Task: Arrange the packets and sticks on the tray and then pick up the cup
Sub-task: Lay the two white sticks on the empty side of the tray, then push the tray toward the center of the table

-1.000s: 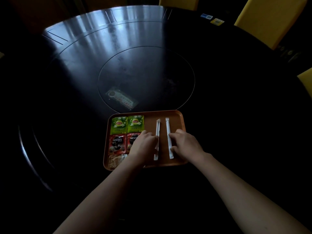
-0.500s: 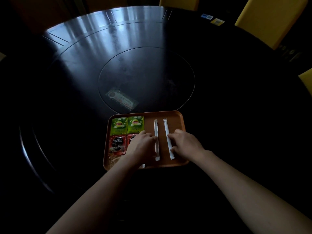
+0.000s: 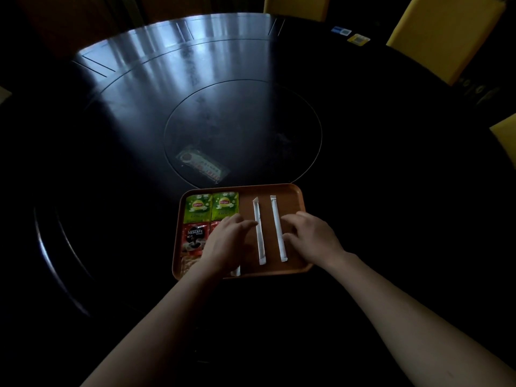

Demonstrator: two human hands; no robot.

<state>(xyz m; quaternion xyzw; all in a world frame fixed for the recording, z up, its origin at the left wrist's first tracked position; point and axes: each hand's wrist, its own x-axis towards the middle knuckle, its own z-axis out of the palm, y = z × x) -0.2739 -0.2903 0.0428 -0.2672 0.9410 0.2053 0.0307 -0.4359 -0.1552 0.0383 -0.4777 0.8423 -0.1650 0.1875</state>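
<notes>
An orange tray (image 3: 290,191) lies on the dark round table near me. On its left side sit two green Lipton packets (image 3: 211,206) above a red Nescafe packet (image 3: 194,238); a second red packet and a pale packet (image 3: 187,264) are partly hidden. Two white sticks lie side by side on the right: the left stick (image 3: 259,236) and the right stick (image 3: 278,229). My left hand (image 3: 226,241) rests flat over the packets, fingertips beside the left stick. My right hand (image 3: 312,237) lies just right of the right stick, fingers spread. No cup is visible.
A wrapped packet (image 3: 202,167) lies on the table's central turntable (image 3: 304,113) beyond the tray. Yellow chairs (image 3: 438,32) stand at the far right and back. Small cards (image 3: 358,39) lie near the far table edge.
The two sticks have been straightened and now lie parallel, shifted slightly left. Both hands have drawn apart from the sticks and flattened.
</notes>
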